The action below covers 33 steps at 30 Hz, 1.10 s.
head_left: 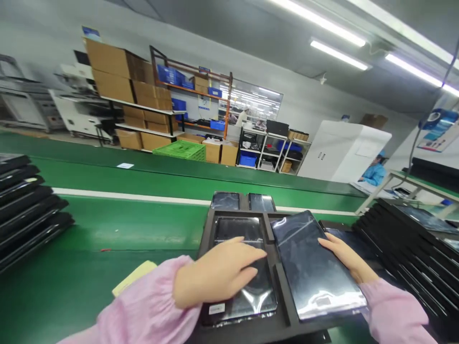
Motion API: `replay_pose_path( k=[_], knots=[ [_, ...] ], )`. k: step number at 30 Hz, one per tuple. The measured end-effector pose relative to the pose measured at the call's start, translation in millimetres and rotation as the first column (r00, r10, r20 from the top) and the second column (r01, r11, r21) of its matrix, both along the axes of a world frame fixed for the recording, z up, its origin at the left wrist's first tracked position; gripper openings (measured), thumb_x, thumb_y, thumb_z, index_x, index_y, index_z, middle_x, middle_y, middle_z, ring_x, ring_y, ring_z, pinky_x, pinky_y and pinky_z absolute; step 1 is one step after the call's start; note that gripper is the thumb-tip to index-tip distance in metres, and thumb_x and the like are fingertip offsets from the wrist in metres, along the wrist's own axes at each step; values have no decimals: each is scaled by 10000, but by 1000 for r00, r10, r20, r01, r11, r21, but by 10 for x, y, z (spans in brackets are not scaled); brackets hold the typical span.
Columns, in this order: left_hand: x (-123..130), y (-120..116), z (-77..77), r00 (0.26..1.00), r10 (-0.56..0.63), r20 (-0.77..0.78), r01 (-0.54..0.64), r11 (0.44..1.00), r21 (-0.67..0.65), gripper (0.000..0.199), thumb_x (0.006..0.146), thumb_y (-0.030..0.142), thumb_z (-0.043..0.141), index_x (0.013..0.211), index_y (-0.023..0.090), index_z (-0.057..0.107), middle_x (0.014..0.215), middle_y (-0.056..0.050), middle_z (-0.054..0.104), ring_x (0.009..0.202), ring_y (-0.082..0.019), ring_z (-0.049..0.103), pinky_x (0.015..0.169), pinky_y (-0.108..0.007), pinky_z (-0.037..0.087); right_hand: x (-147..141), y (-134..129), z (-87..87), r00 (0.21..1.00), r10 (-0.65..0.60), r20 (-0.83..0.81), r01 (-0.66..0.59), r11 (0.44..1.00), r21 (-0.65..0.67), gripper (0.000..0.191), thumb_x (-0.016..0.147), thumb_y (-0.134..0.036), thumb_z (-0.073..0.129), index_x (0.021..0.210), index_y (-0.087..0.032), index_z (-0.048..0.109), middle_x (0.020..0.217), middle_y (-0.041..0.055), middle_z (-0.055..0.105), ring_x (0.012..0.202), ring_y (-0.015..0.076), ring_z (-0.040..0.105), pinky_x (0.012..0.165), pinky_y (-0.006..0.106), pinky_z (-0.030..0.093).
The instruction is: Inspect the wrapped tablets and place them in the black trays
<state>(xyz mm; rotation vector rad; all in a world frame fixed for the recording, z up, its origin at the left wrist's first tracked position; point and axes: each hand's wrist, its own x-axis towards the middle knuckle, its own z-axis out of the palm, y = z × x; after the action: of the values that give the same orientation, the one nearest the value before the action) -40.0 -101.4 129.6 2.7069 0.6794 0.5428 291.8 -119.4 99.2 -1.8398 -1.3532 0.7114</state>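
My right hand (344,253) grips the right edge of a dark tablet screen (315,267) wrapped in shiny film. This tablet lies tilted over the right compartment of a black foam tray (283,296). Above the tray's left compartment is my left hand (222,272), with its fingers stretched out and thumb apart. Beneath it a second film-covered tablet (251,296) lies flat in that compartment, a small white label at its lower left. Whether the left fingers touch it I cannot tell.
Stacked black trays stand at left (28,205) and right (412,253). Two more screens (225,200) lie just beyond my tray. A yellow pad (134,277) rests on the green bench (89,267). A person in blue (375,173) sits at the far right.
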Motion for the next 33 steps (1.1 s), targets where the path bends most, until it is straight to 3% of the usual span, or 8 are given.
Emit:
replay_pose_path(
  k=[5,9,13,17,20,24,28,33],
  knots=[
    [-543,123,-480,871,452,193,-406,883,-236,286,853,251,426,1050,208,628,1049,-21,703,969,-180,643,875,-311,504,-32,-113,476,936,22,-350,33,988,149,392,657,-370,698,986,-217,550,876,64,708,729,256,682,650,355,547],
    [-579,111,-789,726,572,383,-412,807,-424,215,835,280,455,894,216,652,953,-12,718,912,-179,657,849,-294,514,-378,-20,692,924,-4,-383,74,983,168,338,671,-385,637,965,-225,588,877,68,709,688,260,671,586,355,539],
    [-448,109,-952,542,630,556,-333,768,-547,223,822,331,457,792,193,630,920,-56,696,882,-200,649,818,-310,517,-944,180,264,910,115,-398,-32,977,209,298,671,-423,590,858,-191,604,836,74,708,748,272,665,638,372,533],
    [-339,132,-1036,515,630,581,-271,763,-587,162,774,312,513,724,196,615,919,-70,681,906,-216,629,836,-312,494,-1274,391,-292,873,200,-445,-160,979,125,302,700,-435,575,842,-169,565,826,66,688,758,237,653,642,320,505],
    [-299,145,-1086,538,597,595,-224,782,-582,145,786,288,512,714,202,605,908,-64,678,903,-206,625,832,-290,483,-1249,523,-442,965,249,85,-244,968,-64,213,739,-379,530,664,-180,530,708,77,664,718,261,637,653,348,466],
    [-278,183,-1149,565,548,617,-200,816,-542,135,789,262,518,700,207,604,871,-51,679,857,-191,629,810,-264,483,-1167,621,-464,743,283,607,-200,959,-202,280,801,-404,487,757,-158,615,801,148,681,820,343,632,717,416,425],
    [-276,227,-1178,612,520,596,-206,832,-514,135,792,266,526,699,211,608,868,-48,679,848,-187,629,801,-256,483,-1224,651,-557,917,228,328,-169,965,-198,416,846,-456,428,1046,-123,576,727,100,669,634,248,640,617,334,441],
    [-302,206,-1196,611,560,560,-224,801,-555,175,801,329,530,705,213,619,891,-54,674,882,-202,620,833,-277,474,-1281,661,-616,983,157,-90,-171,969,-180,474,806,-598,437,796,-148,582,611,53,607,503,181,565,475,276,401]
  ],
)
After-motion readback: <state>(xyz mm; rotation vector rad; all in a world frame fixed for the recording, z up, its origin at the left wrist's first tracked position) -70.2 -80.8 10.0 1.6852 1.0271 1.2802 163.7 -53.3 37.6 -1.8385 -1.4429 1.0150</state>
